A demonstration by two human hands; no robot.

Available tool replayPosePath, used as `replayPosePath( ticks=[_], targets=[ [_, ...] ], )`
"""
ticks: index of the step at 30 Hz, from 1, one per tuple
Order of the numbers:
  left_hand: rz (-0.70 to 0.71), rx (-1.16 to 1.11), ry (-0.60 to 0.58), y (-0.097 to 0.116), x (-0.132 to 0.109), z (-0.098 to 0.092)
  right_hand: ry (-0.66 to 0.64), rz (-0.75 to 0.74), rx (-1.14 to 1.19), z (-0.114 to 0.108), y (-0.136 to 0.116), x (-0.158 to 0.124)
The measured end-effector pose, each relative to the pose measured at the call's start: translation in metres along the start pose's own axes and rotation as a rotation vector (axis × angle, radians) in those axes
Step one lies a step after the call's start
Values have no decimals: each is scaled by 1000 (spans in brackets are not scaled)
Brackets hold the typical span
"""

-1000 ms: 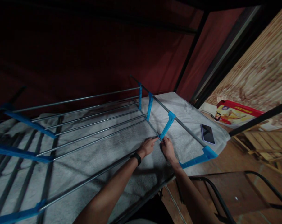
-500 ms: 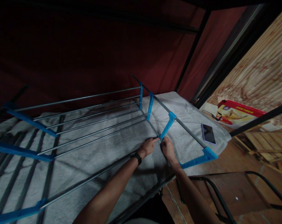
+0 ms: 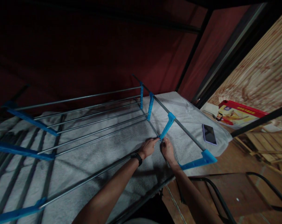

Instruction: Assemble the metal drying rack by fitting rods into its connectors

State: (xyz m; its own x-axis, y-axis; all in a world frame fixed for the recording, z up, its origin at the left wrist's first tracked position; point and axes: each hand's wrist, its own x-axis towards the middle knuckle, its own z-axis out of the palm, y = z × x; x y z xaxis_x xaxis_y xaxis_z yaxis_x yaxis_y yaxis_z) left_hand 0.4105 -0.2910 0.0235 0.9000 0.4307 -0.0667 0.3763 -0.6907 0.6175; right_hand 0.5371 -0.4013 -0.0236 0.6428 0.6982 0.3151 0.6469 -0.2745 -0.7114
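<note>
A rack of grey metal tubes with blue plastic brackets lies on its side on a grey blanket [image 3: 80, 166]. Both my hands meet at the lower end of one blue bracket [image 3: 167, 127], where it joins a thin tube [image 3: 152, 127]. My left hand [image 3: 147, 147], with a black watch on its wrist, has its fingers closed at the joint from the left. From the right, my right hand [image 3: 167, 150] pinches at the same bracket end. Whatever small part sits between the fingertips is too small to make out. Below my right hand lies another blue bracket [image 3: 198, 161].
A phone [image 3: 209, 134] lies on the blanket at the right. Beyond the bed edge are a red and yellow box [image 3: 241, 113], a wooden crate [image 3: 264, 146] and a chair with black metal arms [image 3: 238, 193]. A dark bed-frame post [image 3: 189, 53] rises at the back.
Almost nothing differs. Both hands stay at the bracket end, and the view has shifted very slightly.
</note>
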Motion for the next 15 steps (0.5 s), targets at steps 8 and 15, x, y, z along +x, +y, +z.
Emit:
replayPosePath(
  ticks=[8, 15],
  targets=[
    [15, 0, 10, -4, 2, 5, 9, 16, -34, 1, -4, -1],
    [74, 18, 26, -8, 0, 8, -29, 78, -19, -3, -10, 2]
  ],
)
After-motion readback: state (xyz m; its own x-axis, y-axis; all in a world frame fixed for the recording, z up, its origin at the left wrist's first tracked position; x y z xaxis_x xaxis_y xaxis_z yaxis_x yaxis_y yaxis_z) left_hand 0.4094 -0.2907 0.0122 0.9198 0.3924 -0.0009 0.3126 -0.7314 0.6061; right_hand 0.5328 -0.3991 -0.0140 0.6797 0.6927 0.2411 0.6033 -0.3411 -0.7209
